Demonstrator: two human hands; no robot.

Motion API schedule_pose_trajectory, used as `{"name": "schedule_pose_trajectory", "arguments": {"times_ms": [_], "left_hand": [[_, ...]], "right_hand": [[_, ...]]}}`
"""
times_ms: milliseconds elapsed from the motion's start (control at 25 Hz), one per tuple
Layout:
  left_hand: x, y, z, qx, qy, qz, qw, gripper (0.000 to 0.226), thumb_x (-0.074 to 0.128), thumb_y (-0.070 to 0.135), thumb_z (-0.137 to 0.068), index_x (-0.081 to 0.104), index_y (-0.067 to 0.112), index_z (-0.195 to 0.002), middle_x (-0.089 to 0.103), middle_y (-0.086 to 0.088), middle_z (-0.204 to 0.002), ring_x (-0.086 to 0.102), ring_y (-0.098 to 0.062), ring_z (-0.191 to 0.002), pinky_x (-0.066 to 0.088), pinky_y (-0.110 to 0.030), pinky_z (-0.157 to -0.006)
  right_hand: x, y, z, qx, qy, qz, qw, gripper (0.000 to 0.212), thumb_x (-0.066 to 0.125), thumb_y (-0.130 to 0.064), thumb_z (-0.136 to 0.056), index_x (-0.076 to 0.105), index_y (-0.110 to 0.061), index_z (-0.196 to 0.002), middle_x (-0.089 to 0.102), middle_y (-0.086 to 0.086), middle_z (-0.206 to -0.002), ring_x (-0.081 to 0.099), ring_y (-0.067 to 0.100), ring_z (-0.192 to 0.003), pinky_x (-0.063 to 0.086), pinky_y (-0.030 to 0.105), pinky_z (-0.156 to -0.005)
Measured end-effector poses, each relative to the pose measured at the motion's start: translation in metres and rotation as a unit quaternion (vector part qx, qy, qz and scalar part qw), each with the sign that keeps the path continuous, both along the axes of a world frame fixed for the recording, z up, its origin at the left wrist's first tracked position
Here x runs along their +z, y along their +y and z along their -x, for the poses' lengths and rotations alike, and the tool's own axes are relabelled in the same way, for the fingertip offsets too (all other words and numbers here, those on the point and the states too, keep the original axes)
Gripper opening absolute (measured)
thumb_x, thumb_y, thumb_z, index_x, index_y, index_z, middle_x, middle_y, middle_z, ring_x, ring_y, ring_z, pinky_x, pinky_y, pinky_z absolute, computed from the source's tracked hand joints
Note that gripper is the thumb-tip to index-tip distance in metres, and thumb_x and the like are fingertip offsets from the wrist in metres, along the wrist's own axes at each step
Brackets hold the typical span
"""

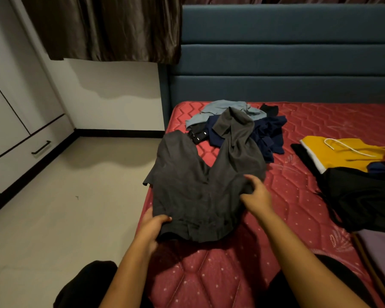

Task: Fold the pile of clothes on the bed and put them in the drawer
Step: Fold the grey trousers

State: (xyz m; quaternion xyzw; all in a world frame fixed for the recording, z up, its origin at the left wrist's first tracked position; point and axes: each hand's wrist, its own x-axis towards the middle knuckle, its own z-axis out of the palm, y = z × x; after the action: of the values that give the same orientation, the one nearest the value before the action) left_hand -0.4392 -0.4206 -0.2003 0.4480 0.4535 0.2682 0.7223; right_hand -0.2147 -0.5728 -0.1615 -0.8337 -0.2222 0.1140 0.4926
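Note:
Dark grey trousers (193,187) lie spread on the red mattress (287,196), legs pointing away, one leg draped onto the pile. My left hand (152,225) grips the waistband's left corner at the bed's edge. My right hand (257,194) grips a bunch of the trousers' cloth on the right side. Behind them sits the pile of clothes (242,125): a light blue garment, navy pieces, a small black item and a belt with a buckle.
A yellow garment with a white cord (342,154) and black clothes (360,196) lie at the right. A white cabinet with a handled drawer (40,147) stands at the left across pale floor. The blue headboard (287,54) backs the bed. A purple item (382,247) shows at the right edge.

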Motion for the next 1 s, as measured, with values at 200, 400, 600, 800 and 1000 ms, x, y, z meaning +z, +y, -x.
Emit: {"name": "schedule_pose_trajectory", "arguments": {"times_ms": [200,400,600,800,1000], "left_hand": [[0.051,-0.026,-0.041,-0.035,-0.122,-0.056,0.990,0.044,0.052,-0.015,-0.084,0.057,0.006,-0.122,0.069,-0.014,-0.106,0.067,-0.024,-0.085,0.056,-0.026,-0.065],[0.050,-0.036,-0.036,-0.035,-0.229,-0.002,0.973,0.034,0.049,-0.003,-0.093,0.056,0.005,-0.125,0.067,-0.015,-0.113,0.065,-0.026,-0.100,0.054,-0.030,-0.086],[0.048,-0.041,-0.042,0.043,-0.205,0.022,0.977,0.030,0.055,0.002,-0.092,0.057,0.000,-0.122,0.068,-0.018,-0.108,0.065,-0.028,-0.099,0.050,-0.036,-0.092],[0.062,-0.038,-0.052,0.033,-0.182,0.018,0.983,0.033,0.068,0.025,-0.080,0.062,0.000,-0.101,0.066,-0.017,-0.093,0.065,-0.027,-0.087,0.053,-0.033,-0.078],[0.074,-0.036,-0.050,-0.021,-0.088,0.024,0.996,0.008,0.059,0.007,-0.092,0.063,0.002,-0.088,0.064,-0.013,-0.072,0.064,-0.022,-0.060,0.051,-0.024,-0.051]], "right_hand": [[0.031,0.054,0.083,0.208,-0.024,-0.107,0.972,0.066,0.058,-0.003,-0.065,0.055,-0.021,-0.129,0.061,-0.009,-0.115,0.058,0.003,-0.106,0.043,0.012,-0.092],[0.014,0.052,0.101,0.192,-0.007,-0.146,0.970,0.059,0.063,0.006,-0.070,0.054,-0.032,-0.114,0.066,-0.015,-0.107,0.066,0.009,-0.102,0.050,0.027,-0.092],[0.021,0.043,0.108,0.137,0.002,-0.169,0.976,0.044,0.071,0.006,-0.074,0.055,-0.032,-0.091,0.071,-0.005,-0.081,0.067,0.001,-0.075,0.050,0.017,-0.070],[0.024,0.036,0.114,0.164,-0.001,-0.209,0.964,0.034,0.066,0.007,-0.080,0.058,-0.024,-0.092,0.071,-0.010,-0.085,0.067,-0.003,-0.084,0.050,0.012,-0.073],[0.016,0.035,0.106,0.256,0.080,-0.184,0.946,0.030,0.069,0.006,-0.078,0.060,-0.019,-0.092,0.074,-0.001,-0.084,0.070,0.009,-0.087,0.053,0.027,-0.082]]}}
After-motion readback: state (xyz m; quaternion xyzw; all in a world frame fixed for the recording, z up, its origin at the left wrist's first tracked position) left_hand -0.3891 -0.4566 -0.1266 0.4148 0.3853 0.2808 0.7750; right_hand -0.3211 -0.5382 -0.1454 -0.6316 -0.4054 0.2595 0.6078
